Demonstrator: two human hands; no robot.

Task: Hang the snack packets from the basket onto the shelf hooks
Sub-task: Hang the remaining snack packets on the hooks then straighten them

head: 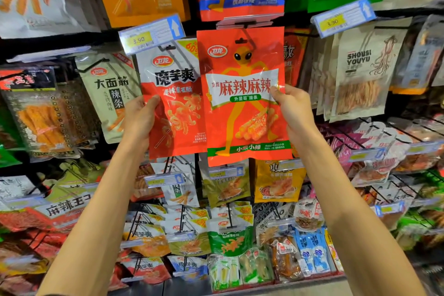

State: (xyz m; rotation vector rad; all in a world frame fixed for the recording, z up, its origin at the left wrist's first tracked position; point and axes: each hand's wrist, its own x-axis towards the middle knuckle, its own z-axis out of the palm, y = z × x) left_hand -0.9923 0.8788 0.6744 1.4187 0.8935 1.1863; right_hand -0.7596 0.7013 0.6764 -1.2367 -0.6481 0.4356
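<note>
- orange-red alien packet point(245, 108) is upright mid-shelf, top hole right at the wire hook point(251, 42)
- red-and-white packet point(175, 108) is just left of it, upright too, its edge tucked behind

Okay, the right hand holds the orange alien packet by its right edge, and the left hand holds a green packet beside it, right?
Not quite. The left hand holds a red and white packet, not a green one, as the head view shows. The rest stands: the right hand holds the orange alien packet by its right edge, beside the other.
</note>
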